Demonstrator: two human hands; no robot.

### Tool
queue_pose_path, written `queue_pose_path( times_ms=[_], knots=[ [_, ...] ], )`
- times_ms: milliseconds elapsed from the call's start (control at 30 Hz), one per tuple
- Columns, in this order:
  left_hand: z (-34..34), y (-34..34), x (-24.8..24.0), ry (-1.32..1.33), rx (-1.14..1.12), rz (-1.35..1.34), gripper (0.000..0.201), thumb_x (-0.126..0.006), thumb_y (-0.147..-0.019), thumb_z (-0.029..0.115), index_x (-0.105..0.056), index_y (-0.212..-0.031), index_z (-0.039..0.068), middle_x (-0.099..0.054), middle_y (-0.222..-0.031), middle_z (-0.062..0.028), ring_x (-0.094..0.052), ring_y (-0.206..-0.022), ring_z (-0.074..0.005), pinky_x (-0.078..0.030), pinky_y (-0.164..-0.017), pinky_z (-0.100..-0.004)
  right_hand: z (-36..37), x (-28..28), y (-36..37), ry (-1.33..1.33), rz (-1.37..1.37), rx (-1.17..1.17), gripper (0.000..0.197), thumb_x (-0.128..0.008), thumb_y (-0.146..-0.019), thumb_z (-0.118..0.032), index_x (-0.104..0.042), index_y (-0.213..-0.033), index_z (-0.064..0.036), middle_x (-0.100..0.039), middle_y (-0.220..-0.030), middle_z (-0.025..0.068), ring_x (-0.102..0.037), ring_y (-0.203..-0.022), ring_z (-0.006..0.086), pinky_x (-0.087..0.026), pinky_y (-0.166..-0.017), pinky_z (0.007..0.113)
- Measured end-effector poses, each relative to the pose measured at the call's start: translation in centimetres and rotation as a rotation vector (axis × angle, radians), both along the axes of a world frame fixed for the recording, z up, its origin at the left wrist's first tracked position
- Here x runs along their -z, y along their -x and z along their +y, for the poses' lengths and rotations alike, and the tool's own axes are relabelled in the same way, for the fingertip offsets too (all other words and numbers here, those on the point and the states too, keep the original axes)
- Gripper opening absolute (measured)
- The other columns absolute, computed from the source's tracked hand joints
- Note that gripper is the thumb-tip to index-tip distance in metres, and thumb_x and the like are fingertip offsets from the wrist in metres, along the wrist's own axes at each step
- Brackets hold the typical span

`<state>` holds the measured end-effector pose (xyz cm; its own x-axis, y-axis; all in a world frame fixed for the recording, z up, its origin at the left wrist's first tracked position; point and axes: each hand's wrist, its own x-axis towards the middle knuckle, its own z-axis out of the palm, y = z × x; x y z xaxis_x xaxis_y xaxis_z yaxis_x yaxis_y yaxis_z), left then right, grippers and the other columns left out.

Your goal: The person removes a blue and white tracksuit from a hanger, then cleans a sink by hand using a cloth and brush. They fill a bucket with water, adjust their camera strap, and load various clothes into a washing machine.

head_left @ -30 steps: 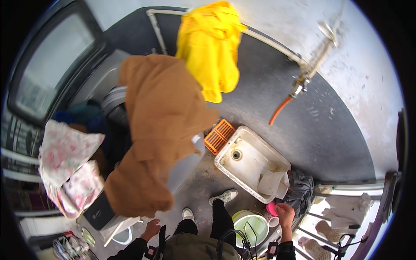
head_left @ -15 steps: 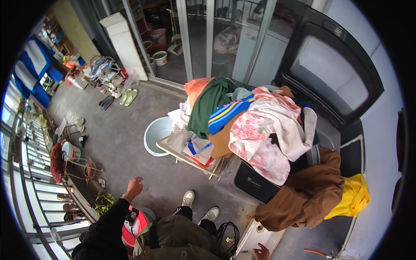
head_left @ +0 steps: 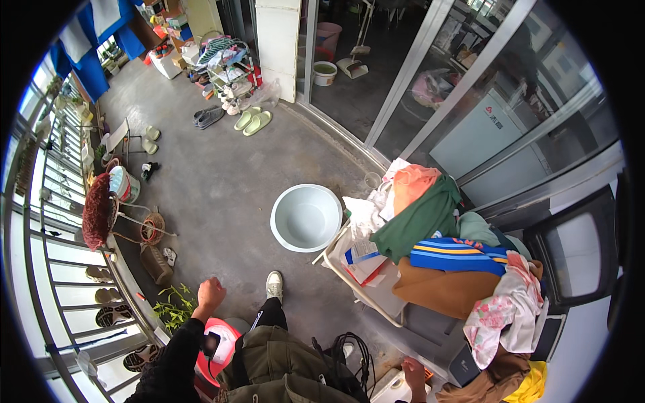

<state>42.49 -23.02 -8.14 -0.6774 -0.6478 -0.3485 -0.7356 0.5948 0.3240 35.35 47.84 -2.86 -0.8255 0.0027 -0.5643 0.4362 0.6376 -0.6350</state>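
My left hand (head_left: 211, 295) hangs over the floor above a pink basin (head_left: 218, 346), its fingers loosely bent and nothing in it. Low on the right, my right hand (head_left: 414, 377) shows only in part, fingers apart and empty, beside a grey and black washing machine (head_left: 430, 336). A heap of clothes lies on the machine and a folding rack: an orange garment (head_left: 413, 188), a green one (head_left: 420, 218), a striped blue one (head_left: 457, 255), a brown one (head_left: 437, 289) and a floral cloth (head_left: 500, 312). On the floor ahead stands a pale blue basin (head_left: 306, 218).
A beige rack (head_left: 366, 289) juts out beside the basin. Sliding glass doors (head_left: 396, 87) run along the right. Green slippers (head_left: 253, 121) and grey shoes (head_left: 208, 117) lie farther off. Along the left railing (head_left: 54, 269) stand a plant (head_left: 176, 305), a basket (head_left: 152, 228) and a bucket (head_left: 125, 185).
My view has swung toward the left, so the clothes heap and machine sit farther right and lower. The blue basin now shows whole. Both hands remain empty.
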Motion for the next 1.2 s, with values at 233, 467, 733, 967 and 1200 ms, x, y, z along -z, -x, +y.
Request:
queue_pose_path(
  times_ms=[233,467,733,967,1200],
  knots=[
    [-8.5,12.0,10.7,-0.369,0.146,-0.005,0.078,-0.068,-0.071,0.019,-0.041,-0.141,0.003,-0.068,-0.1,-0.0263,-0.064,-0.096,-0.0426,-0.052,-0.087,-0.0468,-13.9,-1.1,9.3,0.014,0.008,-0.011,0.023,-0.064,-0.088,-0.007,-0.066,-0.109,0.0023,-0.07,-0.092,0.0105,-0.068,-0.083,0.0152,-0.053,-0.073,0.027],
    [-10.6,22.6,24.6,-0.496,0.072,-0.108,0.079,-0.072,-0.074,0.027,-0.04,-0.14,-0.005,-0.056,-0.128,-0.0293,-0.054,-0.119,-0.0421,-0.045,-0.101,-0.0447,-16.4,-0.8,12.5,-0.339,-0.29,-0.271,0.025,-0.069,-0.089,-0.019,-0.068,-0.111,-0.0071,-0.071,-0.107,0.0093,-0.066,-0.098,0.0217,-0.051,-0.086,0.036],
    [-11.6,30.0,41.5,-0.584,-0.168,-0.265,0.101,-0.079,-0.072,0.037,-0.027,-0.145,-0.008,-0.049,-0.137,-0.0296,-0.051,-0.126,-0.0396,-0.043,-0.103,-0.042,-18.9,-0.9,11.6,-0.344,-0.491,-0.037,0.03,-0.062,-0.094,-0.013,-0.062,-0.123,-0.0073,-0.072,-0.1,0.0098,-0.069,-0.087,0.0182,-0.054,-0.074,0.031],
    [-8.6,34.1,48.2,-1.036,-0.667,0.004,0.088,-0.082,-0.073,0.03,-0.037,-0.136,-0.012,-0.061,-0.115,-0.0231,-0.062,-0.103,-0.0281,-0.049,-0.089,-0.0364,-25.6,-4.0,3.7,-0.35,-0.684,0.561,0.032,-0.058,-0.096,-0.013,-0.058,-0.126,-0.0017,-0.069,-0.105,0.0137,-0.068,-0.089,0.0202,-0.056,-0.073,0.031],
    [-12.1,42.5,40.1,-0.973,-0.266,-0.25,0.035,-0.074,-0.072,0.027,-0.065,-0.079,-0.006,-0.064,-0.069,-0.0108,-0.06,-0.052,-0.0206,-0.049,-0.043,-0.0369,-34.1,-2.3,-7.6,-0.179,-0.621,0.629,0.032,-0.061,-0.095,-0.015,-0.058,-0.125,-0.0037,-0.069,-0.103,0.0092,-0.067,-0.086,0.0192,-0.056,-0.068,0.032]
  ],
)
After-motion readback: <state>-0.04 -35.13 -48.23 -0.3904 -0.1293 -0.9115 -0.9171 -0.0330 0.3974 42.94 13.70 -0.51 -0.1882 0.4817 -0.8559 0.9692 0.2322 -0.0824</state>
